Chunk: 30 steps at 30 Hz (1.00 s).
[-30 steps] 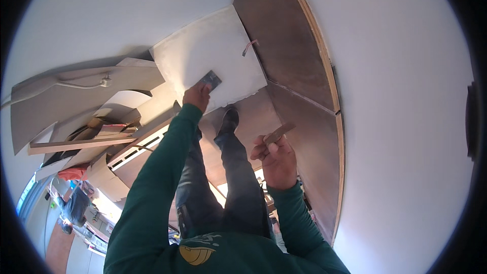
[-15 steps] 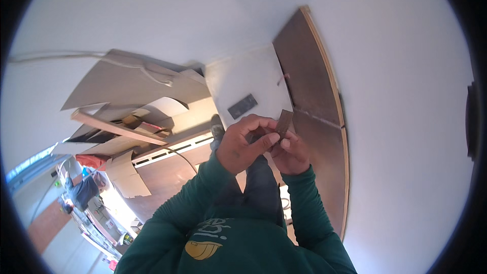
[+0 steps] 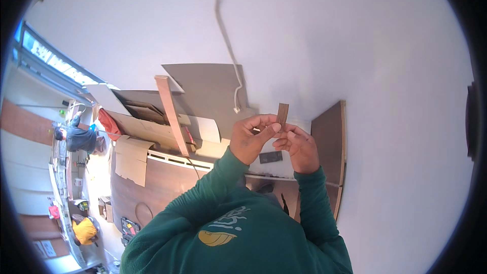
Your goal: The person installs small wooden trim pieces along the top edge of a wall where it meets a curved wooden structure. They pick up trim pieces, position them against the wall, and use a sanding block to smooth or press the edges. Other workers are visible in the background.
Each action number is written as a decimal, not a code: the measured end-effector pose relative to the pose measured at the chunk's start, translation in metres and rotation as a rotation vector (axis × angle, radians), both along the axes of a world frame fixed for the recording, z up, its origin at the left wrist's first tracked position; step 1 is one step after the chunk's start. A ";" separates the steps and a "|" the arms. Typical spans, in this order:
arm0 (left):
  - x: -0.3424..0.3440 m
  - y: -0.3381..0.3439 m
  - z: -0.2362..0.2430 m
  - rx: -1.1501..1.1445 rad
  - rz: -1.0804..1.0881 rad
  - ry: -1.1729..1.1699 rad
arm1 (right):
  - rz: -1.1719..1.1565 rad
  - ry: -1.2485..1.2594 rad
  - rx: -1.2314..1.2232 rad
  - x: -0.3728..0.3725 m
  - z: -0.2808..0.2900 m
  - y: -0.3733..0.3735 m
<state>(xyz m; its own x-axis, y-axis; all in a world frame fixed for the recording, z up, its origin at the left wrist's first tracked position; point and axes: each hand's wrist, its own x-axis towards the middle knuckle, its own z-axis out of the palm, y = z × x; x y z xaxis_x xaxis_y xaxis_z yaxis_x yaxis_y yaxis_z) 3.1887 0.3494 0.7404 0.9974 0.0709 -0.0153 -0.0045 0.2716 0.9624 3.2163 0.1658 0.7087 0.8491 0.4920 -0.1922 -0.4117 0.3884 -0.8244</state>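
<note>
Both hands [image 3: 274,142] pinch a small brown strip [image 3: 282,113] between them.

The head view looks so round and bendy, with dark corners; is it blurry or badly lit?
Head view: fisheye lens bends straight edges and leaves a black rim; even daylight, bright at the window; left hand, right hand and brown strip look fairly sharp.
</note>
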 end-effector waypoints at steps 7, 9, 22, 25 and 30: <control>-0.025 0.035 0.031 0.246 0.078 -0.073 | -0.049 -0.406 -0.301 0.009 0.068 0.019; -0.031 0.040 0.030 0.184 0.090 -0.070 | -0.048 -0.458 -0.306 0.010 0.086 0.023; -0.038 0.051 0.027 0.208 0.020 -0.098 | -0.068 -0.549 -0.339 0.013 0.078 0.041; -0.037 0.042 0.033 0.288 0.129 -0.086 | -0.114 -0.477 -0.272 0.013 0.077 0.042; -0.039 0.036 0.021 0.241 0.204 -0.045 | -0.140 -0.435 -0.260 0.009 0.087 0.039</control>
